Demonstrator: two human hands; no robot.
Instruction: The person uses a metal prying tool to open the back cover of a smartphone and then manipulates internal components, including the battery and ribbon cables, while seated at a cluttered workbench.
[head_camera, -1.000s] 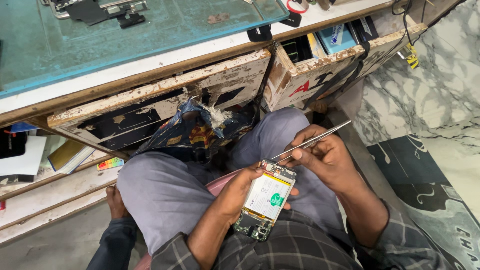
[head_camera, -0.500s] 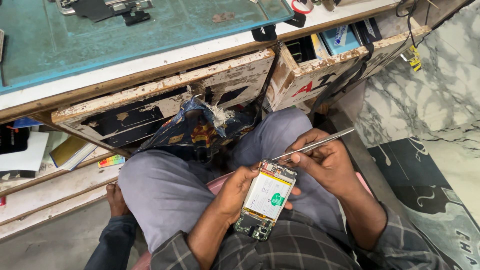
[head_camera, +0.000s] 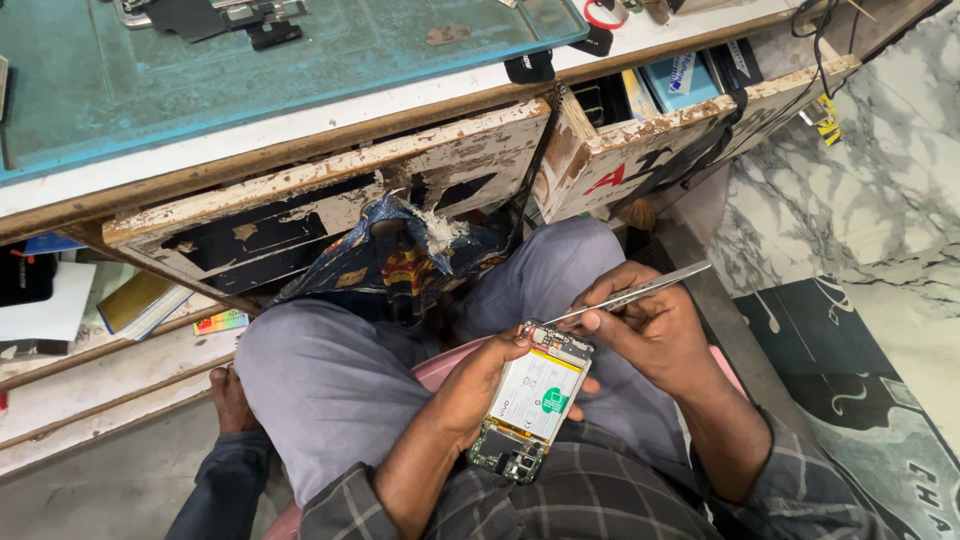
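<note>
Over the lap, below the bench (head_camera: 300, 120), the left hand (head_camera: 480, 385) cradles an opened phone (head_camera: 530, 400) from beneath, fingers curled closed around its edges, thumb near the top corner. Back cover is off: a pale battery fills the middle, with circuit boards exposed at top and bottom. Right hand (head_camera: 645, 325) holds metal tweezers (head_camera: 625, 295), fingers pinched closed on the shaft; the tip touches the upper board at the phone's top edge. Whether the tip grips a part cannot be told. Two worn drawers (head_camera: 640, 150) hang open ahead of the knees, and a torn printed bag (head_camera: 400, 260) hangs from the nearer one. Risks, as judged: the phone rests on one palm only, with no firm support, so a slip of the tweezers could scratch the board or bridge contacts. The tip works close to the battery, and a puncture there would be hazardous. Any small part released at this height could fall between the legs to the floor and be lost.
</note>
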